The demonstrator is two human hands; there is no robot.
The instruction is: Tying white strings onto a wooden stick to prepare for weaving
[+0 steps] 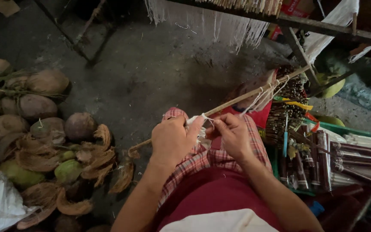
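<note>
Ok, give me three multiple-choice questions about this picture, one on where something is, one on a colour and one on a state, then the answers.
1. Where do the coconuts lie?
A. on the floor to the person's left
B. on a shelf overhead
C. in the person's lap

2. What colour is the string at the fingers?
A. black
B. white
C. blue

3. How is the long stick held?
A. lying loose on the floor
C. snapped in two
B. slanting, with both hands on it

Answers: 1 A, they are heaped left of the left hand. 2 B, it shows pale between both hands. 3 B, the right hand and the left meet on it.
</note>
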